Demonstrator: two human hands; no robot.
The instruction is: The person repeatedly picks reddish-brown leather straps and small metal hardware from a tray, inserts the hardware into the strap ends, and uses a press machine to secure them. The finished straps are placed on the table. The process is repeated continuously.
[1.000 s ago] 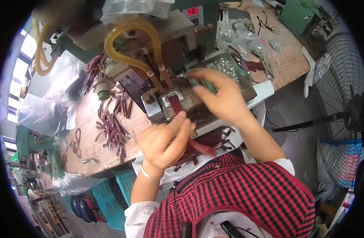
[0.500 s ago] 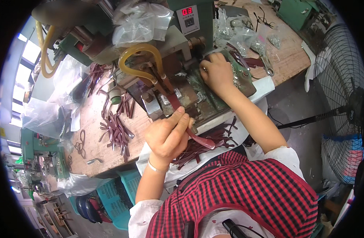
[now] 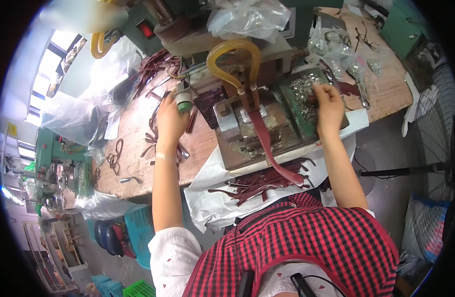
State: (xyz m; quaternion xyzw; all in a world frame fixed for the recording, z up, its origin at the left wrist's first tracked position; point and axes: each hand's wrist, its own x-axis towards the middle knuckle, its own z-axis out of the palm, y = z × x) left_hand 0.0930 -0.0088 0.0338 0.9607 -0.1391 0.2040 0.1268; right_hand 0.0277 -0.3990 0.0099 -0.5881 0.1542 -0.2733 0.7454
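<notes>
Maroon strap (image 3: 265, 132) lying along the press bed, one end under the head, the other draping off the desk (image 3: 133, 148) edge; probably light, limp, best pinched mid-length. Small metal pieces in green tray (image 3: 292, 106), likely slippery. Right hand (image 3: 329, 101) fingers curled narrow into these; left hand (image 3: 171, 121) on loose straps, fingers' spread hidden.

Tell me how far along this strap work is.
Done, it seems: dark red straps piled on the white sheet at the bench edge. In hand: one strap lies on the press; the right hand reaches into the tray of small metal parts. Left: loose straps by the left hand.
</notes>
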